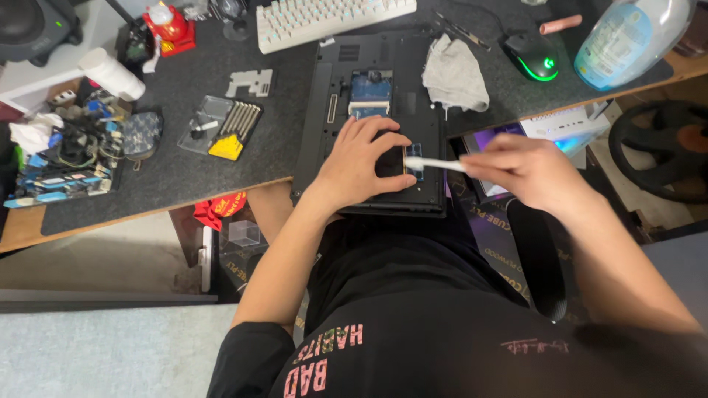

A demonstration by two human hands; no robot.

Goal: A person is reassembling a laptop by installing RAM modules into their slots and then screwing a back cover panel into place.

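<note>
We see a clear bottle (630,33) with a blue label beyond our right hand (527,169); a glowing purple screen (493,138) sits just beside it.

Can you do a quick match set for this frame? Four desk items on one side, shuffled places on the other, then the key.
Things:
1. white keyboard
2. grey cloth
3. mouse
4. screwdriver bit case

Places:
A. on the mat left of the opened laptop
B. lying over the laptop's upper right corner
C. at the desk's far edge, behind the laptop
D. right of the cloth, lit green

Pairs: 1-C, 2-B, 3-D, 4-A

The left hand presses on the laptop; the right hand holds a white tool to it.
</note>
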